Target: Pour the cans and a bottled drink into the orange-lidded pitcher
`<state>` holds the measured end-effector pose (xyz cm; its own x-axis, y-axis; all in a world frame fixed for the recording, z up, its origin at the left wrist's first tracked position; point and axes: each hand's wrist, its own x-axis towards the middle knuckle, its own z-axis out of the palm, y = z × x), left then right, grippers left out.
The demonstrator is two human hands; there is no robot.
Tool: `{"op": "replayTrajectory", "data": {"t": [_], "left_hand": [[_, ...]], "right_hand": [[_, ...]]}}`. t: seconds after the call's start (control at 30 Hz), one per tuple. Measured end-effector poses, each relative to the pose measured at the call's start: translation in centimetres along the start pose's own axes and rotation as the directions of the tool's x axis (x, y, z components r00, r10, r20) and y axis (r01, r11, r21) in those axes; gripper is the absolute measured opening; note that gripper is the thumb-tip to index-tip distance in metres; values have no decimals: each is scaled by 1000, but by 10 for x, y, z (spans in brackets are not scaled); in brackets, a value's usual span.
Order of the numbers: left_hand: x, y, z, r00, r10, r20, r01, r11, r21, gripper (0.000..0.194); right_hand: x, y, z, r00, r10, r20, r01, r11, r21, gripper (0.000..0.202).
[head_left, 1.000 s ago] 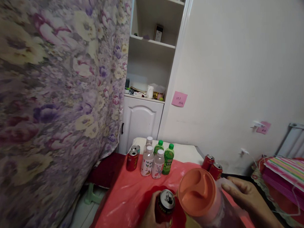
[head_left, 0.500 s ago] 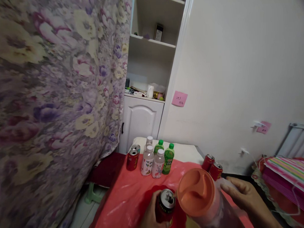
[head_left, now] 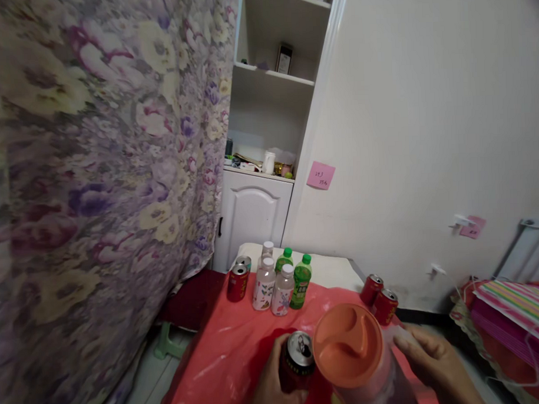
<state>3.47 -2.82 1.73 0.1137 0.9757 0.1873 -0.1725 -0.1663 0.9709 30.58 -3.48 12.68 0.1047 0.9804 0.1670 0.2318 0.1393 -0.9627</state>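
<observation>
An opened dark can (head_left: 296, 361) with its tab raised is wrapped by the fingers of my left hand (head_left: 271, 381), low in the middle. Just right of it stands a clear pitcher (head_left: 382, 383) with an orange lid (head_left: 347, 345) and dark liquid inside. My right hand (head_left: 427, 352) is closed around the pitcher's handle on its right side. The can's rim is beside the lid's left edge. Something yellowish, partly hidden, shows under the pitcher.
Clear bottles (head_left: 264, 284), green bottles (head_left: 301, 281) and a red can (head_left: 237, 282) stand at the back left of the red-covered table (head_left: 213, 369). Two red cans (head_left: 385, 307) are behind the pitcher. A floral curtain (head_left: 104, 172) hangs left.
The view has shifted slightly. Both hands still hold the can and the pitcher, and the pitcher looks a little more upright.
</observation>
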Motion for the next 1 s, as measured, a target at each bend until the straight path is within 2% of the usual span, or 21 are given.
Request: {"op": "replayTrajectory", "data": {"t": [0.13,0.3,0.47,0.6,0.7,0.8,1.0], "left_hand": [[0,-7,-5,1000,17,-5,-17,999,28,72],[1,-7,-9,1000,0,-15,1,998,57,77],[4,-6,-17,998,21,-59,-22,1000,-15,77],[5,-6,-21,996,12,-91,-11,1000,13,76],[5,-6,-20,993,-21,-120,26,999,41,76],[6,-7,-19,988,-50,-144,62,995,75,78],[9,-19,-23,992,-67,-106,81,989,126,83]], "right_hand": [[-6,2,5,1000,8,-4,-8,1000,11,59],[-5,18,5,999,28,-20,-28,1000,-9,68],[-5,39,0,998,61,-31,-57,992,109,62],[-3,55,-15,991,109,-76,-86,963,254,55],[-3,60,-27,973,118,-198,-30,917,398,48],[-2,63,-32,944,108,-313,56,880,472,51],[2,76,-24,938,99,-332,97,846,525,40]]}}
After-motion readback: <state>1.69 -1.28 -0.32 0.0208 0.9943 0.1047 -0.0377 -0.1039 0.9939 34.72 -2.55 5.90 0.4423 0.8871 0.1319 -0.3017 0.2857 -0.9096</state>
